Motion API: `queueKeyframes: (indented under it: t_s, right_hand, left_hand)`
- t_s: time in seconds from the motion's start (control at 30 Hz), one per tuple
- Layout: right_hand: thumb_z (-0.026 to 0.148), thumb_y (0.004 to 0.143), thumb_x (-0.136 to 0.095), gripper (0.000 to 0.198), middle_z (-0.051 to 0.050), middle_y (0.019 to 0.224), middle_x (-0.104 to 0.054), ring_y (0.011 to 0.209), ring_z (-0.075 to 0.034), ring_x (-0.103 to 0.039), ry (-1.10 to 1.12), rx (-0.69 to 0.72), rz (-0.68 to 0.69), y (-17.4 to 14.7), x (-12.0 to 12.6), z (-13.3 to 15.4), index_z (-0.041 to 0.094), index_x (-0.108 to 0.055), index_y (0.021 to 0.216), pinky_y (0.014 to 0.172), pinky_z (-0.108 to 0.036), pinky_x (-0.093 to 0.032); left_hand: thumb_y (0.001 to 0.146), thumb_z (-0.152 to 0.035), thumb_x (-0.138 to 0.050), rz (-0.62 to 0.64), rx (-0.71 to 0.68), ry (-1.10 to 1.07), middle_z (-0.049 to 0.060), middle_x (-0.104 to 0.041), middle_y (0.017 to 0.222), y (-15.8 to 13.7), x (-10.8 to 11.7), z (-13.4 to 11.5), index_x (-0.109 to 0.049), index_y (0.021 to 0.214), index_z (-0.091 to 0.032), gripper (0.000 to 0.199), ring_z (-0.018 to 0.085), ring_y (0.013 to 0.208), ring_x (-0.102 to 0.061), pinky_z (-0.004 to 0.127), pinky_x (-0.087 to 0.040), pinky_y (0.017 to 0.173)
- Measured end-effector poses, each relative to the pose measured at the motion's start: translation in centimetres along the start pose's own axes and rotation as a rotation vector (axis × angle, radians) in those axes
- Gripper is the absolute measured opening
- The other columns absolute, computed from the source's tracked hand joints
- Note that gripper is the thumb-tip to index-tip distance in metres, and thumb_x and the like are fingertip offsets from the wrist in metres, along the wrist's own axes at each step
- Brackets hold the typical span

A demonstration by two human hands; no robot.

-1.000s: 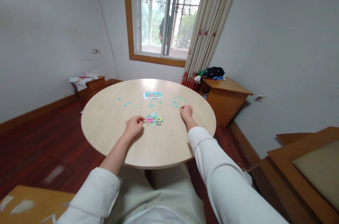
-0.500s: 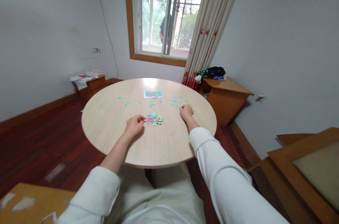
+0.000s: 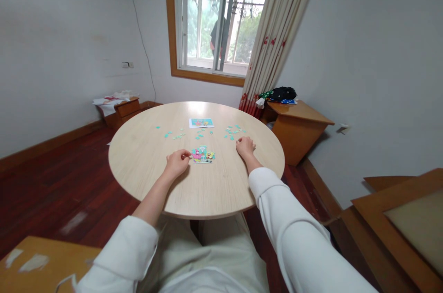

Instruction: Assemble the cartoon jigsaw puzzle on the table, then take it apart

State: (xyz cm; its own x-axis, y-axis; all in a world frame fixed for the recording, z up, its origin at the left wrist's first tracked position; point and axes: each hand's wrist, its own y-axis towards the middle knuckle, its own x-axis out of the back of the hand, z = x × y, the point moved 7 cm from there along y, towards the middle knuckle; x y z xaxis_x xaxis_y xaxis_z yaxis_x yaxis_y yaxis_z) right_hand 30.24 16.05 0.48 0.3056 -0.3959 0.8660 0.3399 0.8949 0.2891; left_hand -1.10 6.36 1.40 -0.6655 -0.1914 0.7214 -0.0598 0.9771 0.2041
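A partly joined jigsaw puzzle [image 3: 203, 155] with pink and yellow cartoon figures lies on the round table. At its left edge my left hand [image 3: 178, 162] is closed, thumb and finger pinching what looks like a small puzzle piece, mostly hidden by the fingertips. My right hand [image 3: 245, 146] rests on the table to the right of the puzzle, its fingers curled; whether anything is in them is hidden. Just beyond it lie several loose teal puzzle pieces [image 3: 231, 137]. More pieces [image 3: 200, 136] are scattered behind the puzzle and to the left.
A picture sheet [image 3: 201, 122] lies on the far part of the round table [image 3: 138, 159]. A wooden cabinet [image 3: 301, 131] with dark cloth on top stands at the back right. A person [image 3: 218, 37] is visible beyond the window. A wooden chair [image 3: 398, 205] is at right.
The whole view has shifted slightly to the right in the picture. Both hands keep nearly the same places beside the puzzle, and the loose pieces look unmoved.
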Motion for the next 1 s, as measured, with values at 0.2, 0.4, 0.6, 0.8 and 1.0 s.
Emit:
queueKeyframes:
  t_s: [0.2,0.4,0.6,0.8,1.0]
  right_hand:
    - [0.026,0.086,-0.05,0.025,-0.013,0.114,-0.062,0.109,-0.026,-0.053,0.016,0.014,0.014,0.2,-0.25,-0.15,0.018,-0.068,0.101,0.093,-0.041,-0.037]
    - [0.017,0.085,-0.045,0.03,-0.009,0.114,-0.064,0.109,-0.024,-0.055,0.033,0.041,0.034,0.29,-0.41,0.08,0.022,-0.069,0.101,0.092,-0.039,-0.039]
    - [0.035,0.085,-0.053,0.033,-0.014,0.116,-0.062,0.111,-0.027,-0.052,0.027,0.046,0.003,0.36,-0.31,0.09,0.016,-0.066,0.109,0.092,-0.039,-0.039]
    - [0.035,0.084,-0.055,0.028,-0.015,0.112,-0.062,0.109,-0.028,-0.053,0.0,0.035,-0.008,0.42,-0.39,-0.11,0.015,-0.069,0.098,0.09,-0.038,-0.041]
    - [0.033,0.085,-0.054,0.025,-0.013,0.113,-0.061,0.109,-0.026,-0.052,0.007,0.045,0.019,0.4,-0.38,0.02,0.016,-0.068,0.098,0.091,-0.038,-0.04]
  left_hand:
    - [0.075,-0.015,-0.047,0.006,-0.004,0.013,0.003,-0.073,0.091,-0.09,-0.03,-0.04,-0.07,0.088,-0.02,0.027,0.019,0.085,-0.063,0.032,-0.041,0.09]
    - [0.074,-0.016,-0.048,-0.014,-0.021,0.003,0.003,-0.073,0.092,0.14,-0.36,0.27,-0.07,0.089,-0.02,0.027,0.018,0.084,-0.064,0.031,-0.042,0.089]
    - [0.075,-0.015,-0.048,-0.015,-0.026,0.001,0.002,-0.073,0.091,0.04,-0.36,0.23,-0.07,0.087,-0.02,0.026,0.018,0.084,-0.063,0.031,-0.041,0.09]
    - [0.074,-0.014,-0.047,-0.009,-0.034,-0.014,0.003,-0.072,0.092,0.2,-0.54,0.44,-0.07,0.087,-0.02,0.027,0.018,0.083,-0.063,0.032,-0.04,0.092]
    - [0.074,-0.015,-0.048,-0.01,-0.043,-0.014,0.003,-0.072,0.091,0.02,-0.39,0.22,-0.07,0.087,-0.02,0.027,0.019,0.084,-0.063,0.032,-0.04,0.092]
